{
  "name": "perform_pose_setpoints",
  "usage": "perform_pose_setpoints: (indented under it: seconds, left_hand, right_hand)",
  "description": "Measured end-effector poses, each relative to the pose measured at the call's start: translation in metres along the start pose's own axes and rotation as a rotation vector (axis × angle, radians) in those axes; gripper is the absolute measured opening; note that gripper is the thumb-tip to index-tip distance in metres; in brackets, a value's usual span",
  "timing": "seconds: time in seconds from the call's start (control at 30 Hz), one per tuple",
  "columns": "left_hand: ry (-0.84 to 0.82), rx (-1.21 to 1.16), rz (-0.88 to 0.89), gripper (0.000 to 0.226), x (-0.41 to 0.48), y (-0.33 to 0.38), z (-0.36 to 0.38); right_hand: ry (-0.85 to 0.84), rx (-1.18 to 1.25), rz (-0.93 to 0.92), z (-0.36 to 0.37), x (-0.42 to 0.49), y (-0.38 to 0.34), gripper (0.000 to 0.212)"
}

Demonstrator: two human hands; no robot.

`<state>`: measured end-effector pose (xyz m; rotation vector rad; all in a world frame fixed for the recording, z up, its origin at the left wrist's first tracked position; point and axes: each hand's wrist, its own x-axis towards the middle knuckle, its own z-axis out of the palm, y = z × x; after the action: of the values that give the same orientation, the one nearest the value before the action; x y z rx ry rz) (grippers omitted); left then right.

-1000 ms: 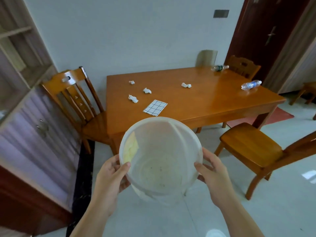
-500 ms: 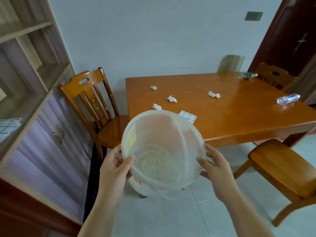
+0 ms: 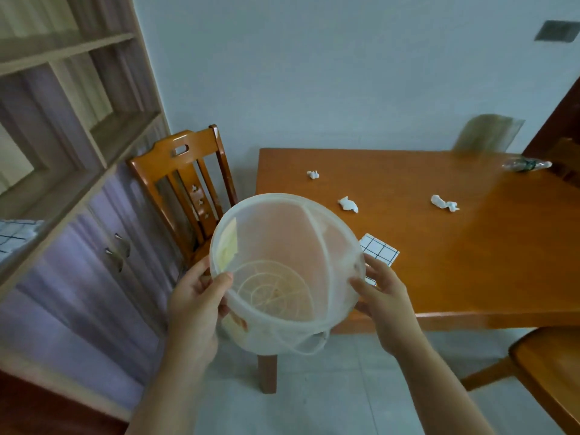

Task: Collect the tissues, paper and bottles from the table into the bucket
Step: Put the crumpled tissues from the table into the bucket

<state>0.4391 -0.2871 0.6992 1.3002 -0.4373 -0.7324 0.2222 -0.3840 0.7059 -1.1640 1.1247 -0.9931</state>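
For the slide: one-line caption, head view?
Both hands hold empty translucent bucket before tissue-strewn table.

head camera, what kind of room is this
Most likely a dining area in a home. A wooden table stands against the wall with matching wooden chairs around it, and built-in shelves with cupboard doors run along the left wall.

The bucket [image 3: 287,274] was round, see-through white plastic and empty, tipped so its open top showed. It was held up in front of the tabletop [image 3: 470,262] corner. Three small crumpled white tissues [image 3: 347,204] lay apart on the tabletop. A white paper [image 3: 379,252] with dark grid lines lay flat, half hidden behind the bucket. A clear bottle [image 3: 525,164] lay on its side at the far edge
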Motion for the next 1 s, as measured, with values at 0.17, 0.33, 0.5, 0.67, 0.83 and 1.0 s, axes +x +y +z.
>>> perform_pose_setpoints:
  seconds: [0.17,0.33,0.5,0.67,0.83,1.0]
  left_hand:
    - [0.133,-0.02,0.052,0.03,0.024,0.005,0.051]
    - [0.23,-0.004,0.094,0.028,0.046,0.009,0.075]
    - [0.34,0.087,0.121,0.03,0.079,0.012,0.074]
    - [0.381,0.21,0.167,0.033,0.126,0.01,0.065]
    - [0.319,0.299,0.2,0.03,0.177,0.012,0.065]
    - [0.324,0.328,0.222,0.014,0.215,0.0,0.076]
  right_hand:
    - [-0.117,-0.077,0.028,-0.012,0.072,-0.011,0.045]
    - [-0.251,-0.158,0.023,-0.009,0.129,-0.015,0.036]
    - [-0.311,-0.241,-0.032,0.007,0.173,-0.011,0.034]
    - [-0.319,-0.306,-0.035,0.023,0.218,-0.001,0.029]
    - [-0.25,-0.357,-0.011,0.041,0.259,0.012,0.027]
    - [-0.234,-0.53,-0.022,0.051,0.297,0.037,0.035]
